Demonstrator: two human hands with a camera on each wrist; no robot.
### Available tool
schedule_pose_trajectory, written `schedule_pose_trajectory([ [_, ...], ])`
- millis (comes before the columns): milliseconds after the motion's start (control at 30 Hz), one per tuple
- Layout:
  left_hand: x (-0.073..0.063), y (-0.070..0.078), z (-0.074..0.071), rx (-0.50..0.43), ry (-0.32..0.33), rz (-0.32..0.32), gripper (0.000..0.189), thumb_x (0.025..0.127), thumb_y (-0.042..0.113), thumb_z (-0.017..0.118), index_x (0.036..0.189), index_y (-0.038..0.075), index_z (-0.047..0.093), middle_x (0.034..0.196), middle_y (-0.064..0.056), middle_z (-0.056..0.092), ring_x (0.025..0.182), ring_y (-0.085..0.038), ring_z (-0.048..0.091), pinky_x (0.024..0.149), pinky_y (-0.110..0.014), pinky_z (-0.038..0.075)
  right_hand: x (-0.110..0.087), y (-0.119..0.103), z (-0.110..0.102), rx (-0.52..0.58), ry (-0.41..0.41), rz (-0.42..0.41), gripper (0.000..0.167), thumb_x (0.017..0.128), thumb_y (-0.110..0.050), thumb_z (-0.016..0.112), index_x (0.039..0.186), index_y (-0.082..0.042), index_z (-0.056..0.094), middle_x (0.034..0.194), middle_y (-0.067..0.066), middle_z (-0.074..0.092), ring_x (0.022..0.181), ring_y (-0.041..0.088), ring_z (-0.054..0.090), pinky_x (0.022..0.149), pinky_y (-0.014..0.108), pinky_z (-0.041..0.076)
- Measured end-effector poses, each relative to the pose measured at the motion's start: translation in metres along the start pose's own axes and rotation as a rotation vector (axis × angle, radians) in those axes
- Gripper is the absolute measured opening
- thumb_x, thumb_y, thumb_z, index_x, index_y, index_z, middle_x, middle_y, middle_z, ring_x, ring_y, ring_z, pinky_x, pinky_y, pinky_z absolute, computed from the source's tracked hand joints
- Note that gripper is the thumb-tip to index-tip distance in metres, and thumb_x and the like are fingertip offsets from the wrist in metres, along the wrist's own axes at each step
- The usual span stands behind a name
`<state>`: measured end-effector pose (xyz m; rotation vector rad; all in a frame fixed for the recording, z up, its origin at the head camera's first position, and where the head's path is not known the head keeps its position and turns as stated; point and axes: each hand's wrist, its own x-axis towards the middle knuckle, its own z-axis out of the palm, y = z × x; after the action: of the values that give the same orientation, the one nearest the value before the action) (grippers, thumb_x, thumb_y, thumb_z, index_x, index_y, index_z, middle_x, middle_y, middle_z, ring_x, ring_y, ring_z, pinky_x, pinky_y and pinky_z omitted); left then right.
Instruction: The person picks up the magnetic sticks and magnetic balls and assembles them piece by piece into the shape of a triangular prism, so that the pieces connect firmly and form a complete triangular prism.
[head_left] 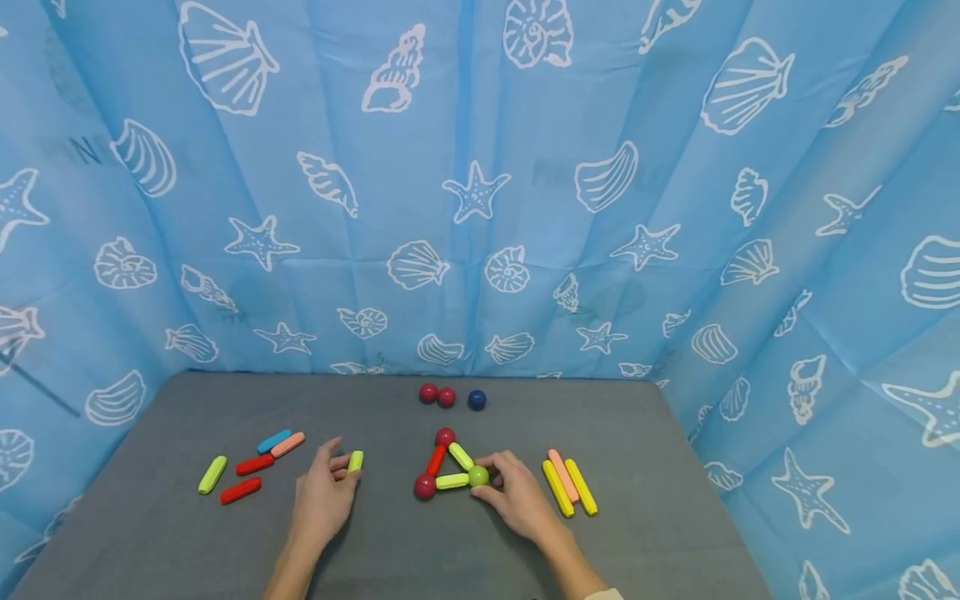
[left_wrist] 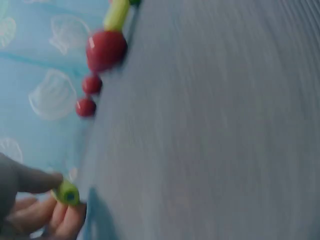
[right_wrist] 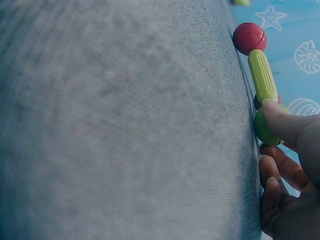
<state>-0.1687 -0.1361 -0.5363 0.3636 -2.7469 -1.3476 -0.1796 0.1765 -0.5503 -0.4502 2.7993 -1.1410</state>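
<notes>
My left hand (head_left: pixel 325 493) pinches a short yellow-green rod (head_left: pixel 356 461) between thumb and fingers; its round end shows in the left wrist view. On the grey table, a flat triangle joins two red balls (head_left: pixel 425 486) and a green ball (head_left: pixel 478 476). Its sides are a red rod (head_left: pixel 436 460) and two yellow-green rods (head_left: pixel 452 481). My right hand (head_left: pixel 516 497) grips the green ball at the triangle's right corner, thumb on the near side and fingers beyond it, as the right wrist view also shows.
Two loose red balls (head_left: pixel 446 397) and a dark blue ball (head_left: pixel 477 400) lie toward the back. Several red, blue, pink and yellow-green rods (head_left: pixel 241 490) lie at left. Two yellow rods (head_left: pixel 558 488) flank a pink rod (head_left: pixel 563 476) at right. A blue shell-print curtain (head_left: pixel 465 208) hangs behind.
</notes>
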Motion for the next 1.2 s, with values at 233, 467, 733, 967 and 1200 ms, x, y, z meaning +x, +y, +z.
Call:
schedule_pose_trajectory([
  [233,-0.015,0.033,0.03,-0.235,-0.06,0.144,0.039,0.088,0.008,0.08,0.125,0.012,0.067,0.112,-0.004,0.072,0.106,-0.021,0.07,0.081,-0.029,0.06,0.001,0.0,0.002,0.002,-0.001,0.006,0.037,0.093,-0.034,0.075,0.127,-0.021,0.066,0.11,-0.005,0.062,0.091,0.005,0.056,0.081,0.023,0.051],
  [467,-0.023,0.039,0.044,-0.268,-0.135,0.192,0.033,0.084,0.007,0.082,0.113,0.017,0.072,0.105,0.001,0.072,0.1,-0.015,0.068,0.08,-0.025,0.06,0.002,0.0,0.003,0.016,-0.014,0.009,0.038,0.093,-0.035,0.075,0.127,-0.021,0.066,0.111,-0.005,0.061,0.092,0.006,0.056,0.081,0.023,0.051],
  [733,-0.021,0.033,0.053,-0.251,-0.171,0.199,0.033,0.083,0.013,0.084,0.113,0.015,0.073,0.105,-0.001,0.073,0.099,-0.015,0.07,0.079,-0.024,0.06,0.0,-0.001,0.001,0.022,-0.007,0.015,0.038,0.093,-0.033,0.075,0.127,-0.019,0.066,0.111,-0.004,0.061,0.091,0.007,0.056,0.081,0.023,0.051],
  [967,-0.02,0.025,0.06,-0.087,-0.14,0.168,0.037,0.076,0.021,0.09,0.109,0.013,0.075,0.093,0.002,0.074,0.081,-0.007,0.063,0.068,-0.022,0.053,0.005,-0.007,-0.002,0.006,-0.05,0.029,0.038,0.093,-0.039,0.074,0.124,-0.017,0.067,0.107,-0.004,0.063,0.087,0.005,0.055,0.076,0.022,0.049],
  [1200,-0.019,0.032,0.059,0.014,-0.156,0.164,0.029,0.076,0.024,0.09,0.1,0.014,0.077,0.086,0.004,0.072,0.076,-0.007,0.06,0.066,-0.028,0.051,0.04,-0.01,-0.012,-0.011,0.087,0.048,0.047,0.1,-0.042,0.065,0.132,-0.008,0.062,0.114,0.006,0.063,0.092,0.012,0.059,0.081,0.032,0.053],
])
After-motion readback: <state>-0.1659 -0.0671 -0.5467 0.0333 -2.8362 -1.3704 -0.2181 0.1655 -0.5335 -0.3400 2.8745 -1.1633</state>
